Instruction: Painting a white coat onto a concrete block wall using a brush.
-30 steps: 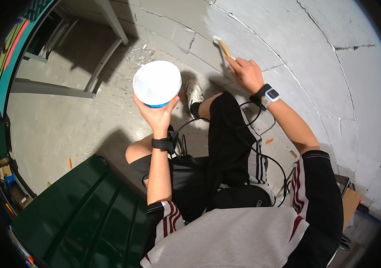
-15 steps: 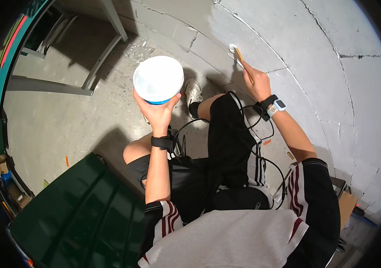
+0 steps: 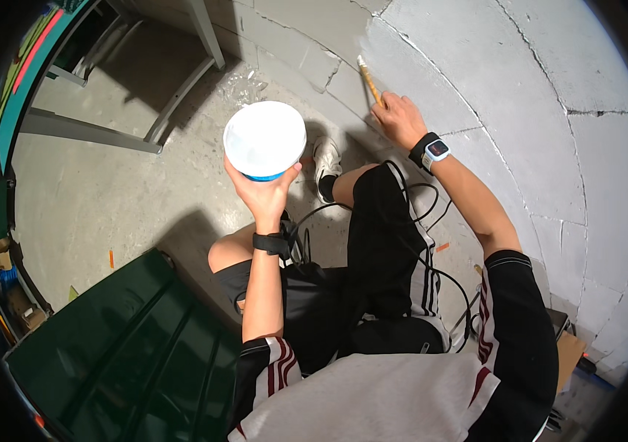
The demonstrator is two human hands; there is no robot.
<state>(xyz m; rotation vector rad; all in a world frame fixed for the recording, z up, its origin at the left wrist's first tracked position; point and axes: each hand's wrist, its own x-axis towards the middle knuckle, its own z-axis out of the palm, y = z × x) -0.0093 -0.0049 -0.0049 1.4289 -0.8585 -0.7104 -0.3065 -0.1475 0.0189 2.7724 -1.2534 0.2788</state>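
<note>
My left hand is wrapped round the lower side of a white tub with a blue band. White paint seems to line its inside. A paintbrush with a wooden handle is gripped in my right hand. Its white-coated tip is at the block wall, near the boundary between the bright white painted part and the duller grey blocks. Whether the bristles touch the wall I cannot tell. Cracks and joint lines run across the wall's blocks.
A grey metal table frame stands at the upper left. Crumpled clear plastic lies on the floor by the wall. A dark green ribbed plastic surface is at my lower left. Black cables loop by my right leg.
My right hand has moved left along the wall with the paintbrush, to the edge of the white area. The tub has shifted slightly right and down in the view.
</note>
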